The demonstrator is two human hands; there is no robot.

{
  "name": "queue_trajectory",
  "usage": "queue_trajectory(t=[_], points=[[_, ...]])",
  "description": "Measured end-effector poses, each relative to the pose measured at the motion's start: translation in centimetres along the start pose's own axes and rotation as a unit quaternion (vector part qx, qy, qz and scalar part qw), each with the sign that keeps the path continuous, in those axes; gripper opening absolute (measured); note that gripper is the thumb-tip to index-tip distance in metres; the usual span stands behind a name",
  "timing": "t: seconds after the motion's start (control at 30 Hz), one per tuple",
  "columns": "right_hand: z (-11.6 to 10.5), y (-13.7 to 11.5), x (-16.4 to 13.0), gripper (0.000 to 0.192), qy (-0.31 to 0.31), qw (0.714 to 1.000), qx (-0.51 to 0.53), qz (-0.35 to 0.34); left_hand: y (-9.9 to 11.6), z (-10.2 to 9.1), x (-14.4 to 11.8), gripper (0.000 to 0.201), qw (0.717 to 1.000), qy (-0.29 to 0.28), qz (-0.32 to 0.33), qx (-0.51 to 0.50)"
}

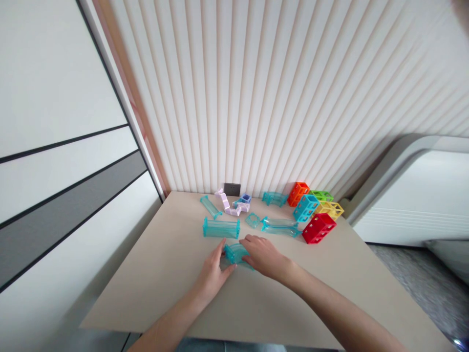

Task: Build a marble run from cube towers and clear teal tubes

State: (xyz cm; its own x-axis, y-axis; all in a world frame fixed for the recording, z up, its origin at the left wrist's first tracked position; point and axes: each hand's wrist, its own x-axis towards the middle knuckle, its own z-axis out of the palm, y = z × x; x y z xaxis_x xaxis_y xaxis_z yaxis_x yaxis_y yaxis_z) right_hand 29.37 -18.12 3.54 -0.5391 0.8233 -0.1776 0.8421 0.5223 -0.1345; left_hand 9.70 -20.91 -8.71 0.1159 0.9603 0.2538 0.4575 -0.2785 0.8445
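head view: curved teal track piece (236, 254) between left hand (212, 274), right hand (264, 256).

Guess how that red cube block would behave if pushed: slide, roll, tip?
The red block looks like rigid moulded plastic with flat faces, so it would probably slide on the smooth table, not roll. Its open windows suggest it is hollow and light. It lies long side down, so tipping seems unlikely, though it could nudge the yellow block beside it.
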Motion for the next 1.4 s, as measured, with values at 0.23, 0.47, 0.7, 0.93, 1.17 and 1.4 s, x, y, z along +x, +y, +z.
queue_trajectory(t=[0.23,0.47,0.7,0.93,1.17,1.4], points=[[-0.6,0.4,-1.0,0.035,0.04,0.999,0.011,0.022,-0.4,0.0,-0.2,0.073,0.999,-0.001,0.04,0.025],[0.3,-0.5,-1.6,0.033,0.038,0.999,0.002,0.031,0.1,0.1,-0.3,0.071,0.996,-0.002,0.061,0.061],[1.5,-0.8,-2.1,0.049,0.058,0.997,-0.033,0.044,0.7,-0.2,-0.3,0.062,0.992,0.025,0.098,0.081],[2.7,-0.6,-3.3,0.07,0.108,0.993,0.004,0.048,1.3,-0.1,0.0,0.043,0.988,0.061,0.12,0.078],[6.7,-0.3,-6.2,0.083,0.246,0.958,0.093,0.112,1.0,-0.2,-0.3,0.043,0.99,0.057,0.106,0.077],[10.1,-1.7,-5.7,0.052,0.336,0.904,0.171,0.2,0.3,0.2,-0.4,0.04,0.985,0.064,0.104,0.12]])
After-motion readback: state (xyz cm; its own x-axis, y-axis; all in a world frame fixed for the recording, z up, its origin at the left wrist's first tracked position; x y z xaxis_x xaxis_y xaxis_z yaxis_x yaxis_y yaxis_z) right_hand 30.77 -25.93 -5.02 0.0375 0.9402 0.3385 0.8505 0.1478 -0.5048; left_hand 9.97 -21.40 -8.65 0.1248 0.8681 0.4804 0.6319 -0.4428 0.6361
